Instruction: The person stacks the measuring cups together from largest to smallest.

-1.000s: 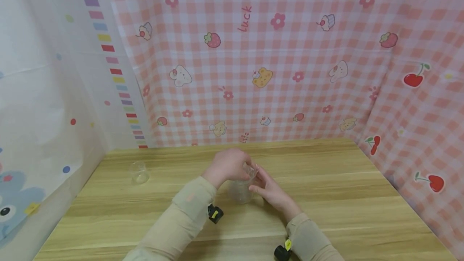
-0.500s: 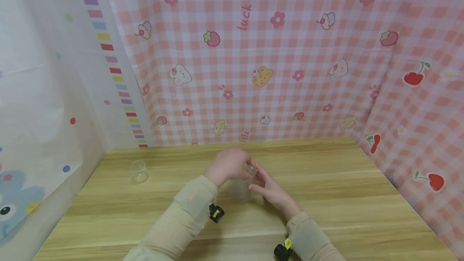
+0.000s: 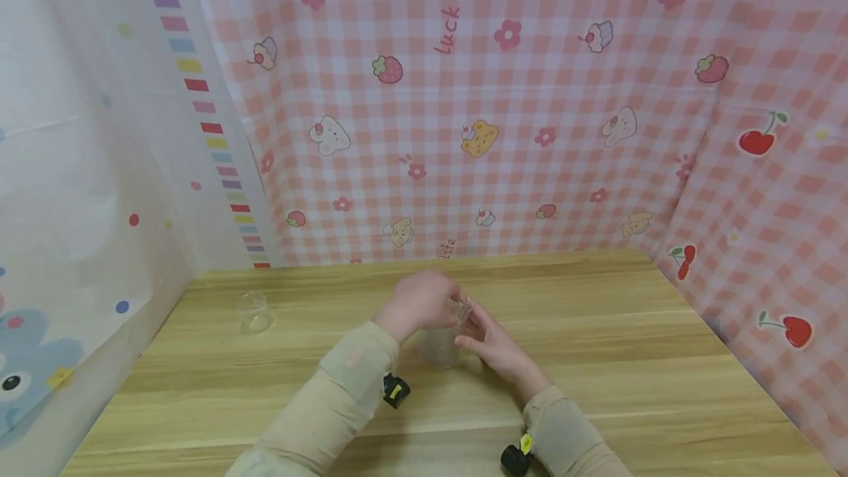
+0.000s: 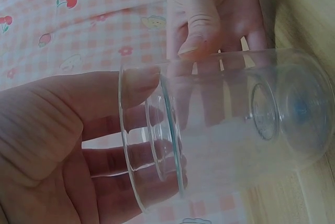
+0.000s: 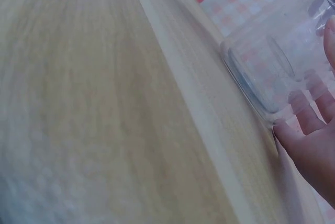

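Observation:
A large clear cup (image 3: 439,352) stands upright on the wooden table (image 3: 596,374) between the two hands. A smaller clear cup (image 4: 163,153) sits nested in its mouth, its rim standing out above the larger cup's rim in the left wrist view. From above, my left hand (image 3: 424,302) grips this smaller cup, thumb on one side and fingers on the other. My right hand (image 3: 498,350) holds the larger cup from the right, thumb and fingers spread around its wall; in the right wrist view the fingers reach down near its base.
Another clear cup (image 3: 255,313) stands at the back left of the table. Behind the table hangs a pink checked cloth (image 3: 424,116), with a white cloth (image 3: 86,168) on the left. Small black cameras are strapped to both wrists.
The smaller cup appears slightly less tilted at the larger cup's mouth than a second ago. Both hands stay almost in the same place.

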`<state>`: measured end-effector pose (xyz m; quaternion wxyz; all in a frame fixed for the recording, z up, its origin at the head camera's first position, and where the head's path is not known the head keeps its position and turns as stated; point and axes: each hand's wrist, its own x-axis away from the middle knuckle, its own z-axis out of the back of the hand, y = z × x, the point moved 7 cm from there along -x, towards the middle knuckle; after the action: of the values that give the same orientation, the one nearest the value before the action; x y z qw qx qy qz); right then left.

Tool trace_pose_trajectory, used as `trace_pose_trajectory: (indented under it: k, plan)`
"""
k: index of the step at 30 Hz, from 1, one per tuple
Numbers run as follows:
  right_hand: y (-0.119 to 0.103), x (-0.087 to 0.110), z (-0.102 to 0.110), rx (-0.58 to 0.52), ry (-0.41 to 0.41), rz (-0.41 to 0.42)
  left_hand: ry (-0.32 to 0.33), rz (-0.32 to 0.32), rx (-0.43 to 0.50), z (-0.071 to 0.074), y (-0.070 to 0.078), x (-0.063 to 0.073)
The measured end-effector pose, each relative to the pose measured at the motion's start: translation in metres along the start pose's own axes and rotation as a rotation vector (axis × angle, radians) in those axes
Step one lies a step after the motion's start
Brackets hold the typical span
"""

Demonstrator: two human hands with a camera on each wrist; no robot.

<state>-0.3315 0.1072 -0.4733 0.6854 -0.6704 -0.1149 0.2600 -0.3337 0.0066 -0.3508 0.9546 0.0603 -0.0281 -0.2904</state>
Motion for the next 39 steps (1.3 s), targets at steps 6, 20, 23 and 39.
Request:
trace_pose_trajectory:
  k: [6, 20, 23, 39]
  plan:
    - [0.0006, -0.0006, -0.0001, 0.006, 0.008, -0.013, 0.008, -0.005, 0.006, -0.0008, -0.0008, 0.0002]
    - [0.0021, -0.0008, 0.0016, 0.034, 0.039, -0.016, 0.010, 0.006, 0.037, -0.0020, -0.0021, 0.0001]
    - [0.0027, -0.0007, 0.0018, 0.044, 0.041, -0.009, 0.010, 0.009, 0.040, -0.0024, -0.0025, -0.0002]
    - [0.0001, 0.0010, 0.0003, 0.021, 0.034, -0.011, -0.002, 0.015, 0.056, -0.0030, -0.0012, 0.0005]
